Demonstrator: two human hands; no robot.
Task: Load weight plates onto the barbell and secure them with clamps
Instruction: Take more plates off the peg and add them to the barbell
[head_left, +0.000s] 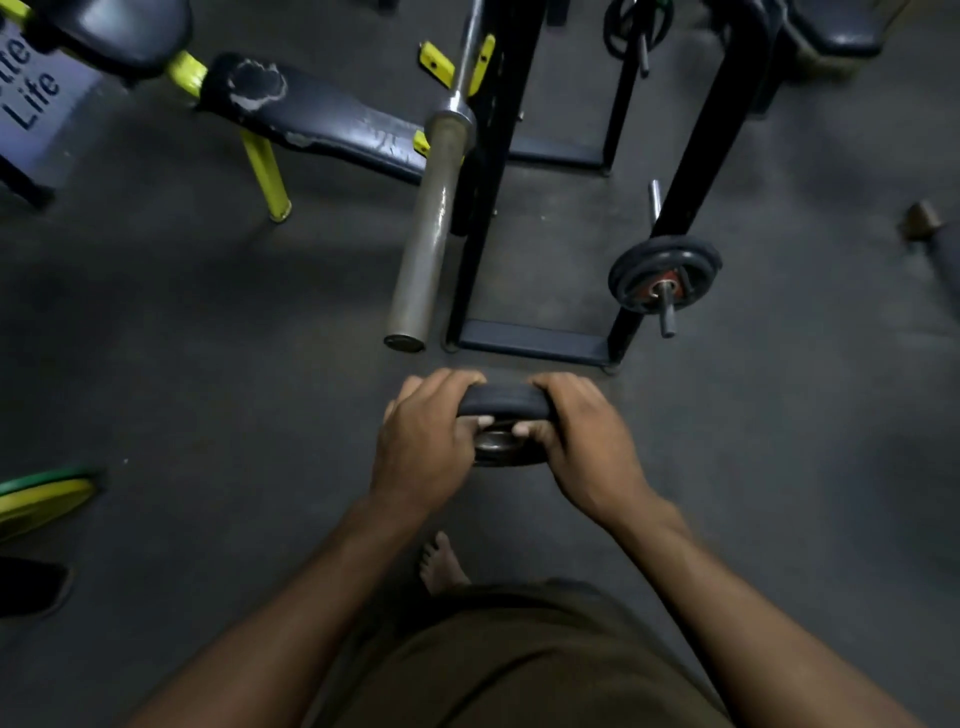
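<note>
A small black weight plate (503, 402) is held edge-up in front of me, below the barbell's end. My left hand (423, 444) grips its left side and my right hand (582, 441) grips its right side, thumbs on the near face by the metal hub. The barbell (428, 228) rests on the black rack (498, 171), its bare steel sleeve pointing toward me with nothing on it. The sleeve's end sits a short way above and left of the plate. No clamp is in view.
A black plate (665, 273) hangs on a storage peg of the rack at right. A worn bench (311, 117) with yellow legs stands at left. Yellow and green plates (41, 499) lie at the left edge. My bare foot (441, 564) is on the dark floor.
</note>
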